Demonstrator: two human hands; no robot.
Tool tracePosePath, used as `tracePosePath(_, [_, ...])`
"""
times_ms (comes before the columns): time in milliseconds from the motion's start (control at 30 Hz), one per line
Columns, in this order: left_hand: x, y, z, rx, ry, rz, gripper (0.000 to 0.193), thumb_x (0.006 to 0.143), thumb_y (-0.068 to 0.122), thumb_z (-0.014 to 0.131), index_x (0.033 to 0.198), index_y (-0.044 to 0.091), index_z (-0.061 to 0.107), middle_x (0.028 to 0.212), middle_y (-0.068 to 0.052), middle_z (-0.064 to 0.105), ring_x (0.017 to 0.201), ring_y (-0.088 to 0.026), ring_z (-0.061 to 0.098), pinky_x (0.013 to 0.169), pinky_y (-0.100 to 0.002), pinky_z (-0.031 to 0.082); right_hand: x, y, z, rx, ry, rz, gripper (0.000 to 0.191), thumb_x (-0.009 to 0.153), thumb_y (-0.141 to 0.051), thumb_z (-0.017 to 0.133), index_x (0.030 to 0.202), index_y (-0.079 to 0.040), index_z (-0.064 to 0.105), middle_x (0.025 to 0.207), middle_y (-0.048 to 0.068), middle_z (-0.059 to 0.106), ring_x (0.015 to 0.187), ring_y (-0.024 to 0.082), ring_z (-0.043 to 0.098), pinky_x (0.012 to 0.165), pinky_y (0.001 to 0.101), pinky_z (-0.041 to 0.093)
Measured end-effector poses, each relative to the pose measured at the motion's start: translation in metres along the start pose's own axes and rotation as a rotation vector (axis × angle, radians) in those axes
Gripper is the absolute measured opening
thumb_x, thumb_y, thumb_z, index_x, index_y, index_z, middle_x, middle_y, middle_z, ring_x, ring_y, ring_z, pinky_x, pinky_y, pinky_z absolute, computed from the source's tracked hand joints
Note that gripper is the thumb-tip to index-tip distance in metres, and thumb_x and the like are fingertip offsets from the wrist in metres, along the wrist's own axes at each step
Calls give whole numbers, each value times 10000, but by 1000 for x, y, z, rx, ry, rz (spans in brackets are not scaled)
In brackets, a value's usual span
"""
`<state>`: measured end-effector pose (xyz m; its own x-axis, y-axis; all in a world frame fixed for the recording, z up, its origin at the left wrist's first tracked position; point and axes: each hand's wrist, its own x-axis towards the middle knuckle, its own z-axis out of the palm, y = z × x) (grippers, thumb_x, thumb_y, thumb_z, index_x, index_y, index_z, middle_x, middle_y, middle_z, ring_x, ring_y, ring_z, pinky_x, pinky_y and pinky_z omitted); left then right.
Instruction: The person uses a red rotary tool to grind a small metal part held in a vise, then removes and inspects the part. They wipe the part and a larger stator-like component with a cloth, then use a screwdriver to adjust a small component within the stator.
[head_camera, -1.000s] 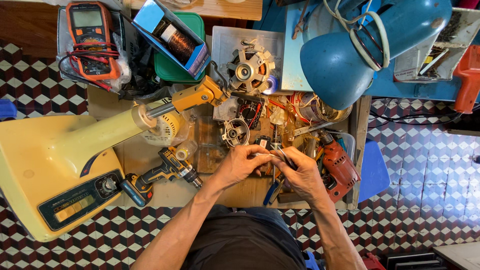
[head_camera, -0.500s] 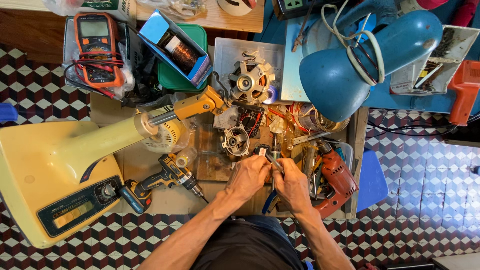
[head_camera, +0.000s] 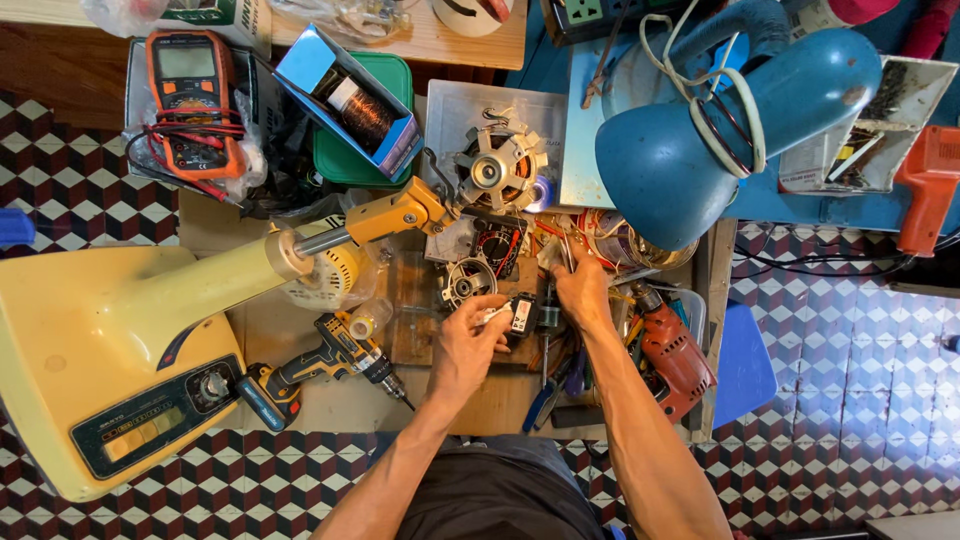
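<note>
My left hand (head_camera: 468, 345) is closed around a small black part (head_camera: 521, 314) with a pale piece, held just above the cluttered wooden bench (head_camera: 300, 330). My right hand (head_camera: 583, 287) reaches farther back into a tangle of red wires (head_camera: 560, 232) and small tools near the blue lamp; its fingertips are bent down among them, and what they pinch is hidden. A round metal motor housing (head_camera: 466, 283) lies just behind my left hand. Pliers with blue handles (head_camera: 545, 395) rest between my forearms.
A yellow fan base and neck (head_camera: 110, 350) fills the left. A yellow cordless drill (head_camera: 325, 360) lies beside it, a red drill (head_camera: 675, 360) on the right. Behind sit a motor stator (head_camera: 497, 170), an orange multimeter (head_camera: 192, 100), a blue box with a copper coil (head_camera: 350, 100) and a blue lamp (head_camera: 720, 130).
My hands were together over one small part near the pliers. They have separated: the right hand has reached back toward the wires by the lamp, the left keeps the black part.
</note>
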<state>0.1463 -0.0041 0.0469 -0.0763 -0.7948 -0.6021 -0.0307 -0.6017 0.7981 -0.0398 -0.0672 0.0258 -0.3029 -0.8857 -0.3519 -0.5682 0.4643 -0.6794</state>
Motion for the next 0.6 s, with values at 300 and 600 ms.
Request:
tracePosePath(300, [10, -21, -12, -545, -23, -205, 336, 929, 211, 682, 1198, 12, 712, 1028, -71, 746, 884, -121, 679, 826, -270, 578, -68, 24, -31, 42, 29, 174, 388, 1008, -330, 618, 1189, 7, 683, 941, 157, 701, 854, 238, 615, 817, 356, 500])
tracePosePath(600, [5, -12, -11, -397, 23, -112, 390, 923, 157, 710, 1287, 19, 697, 1016, -45, 742, 844, -104, 641, 793, -237, 541, -120, -19, -38, 186, -117, 183, 380, 1041, -322, 529, 1298, -102, 703, 888, 73, 667, 698, 169, 556, 616, 306, 463])
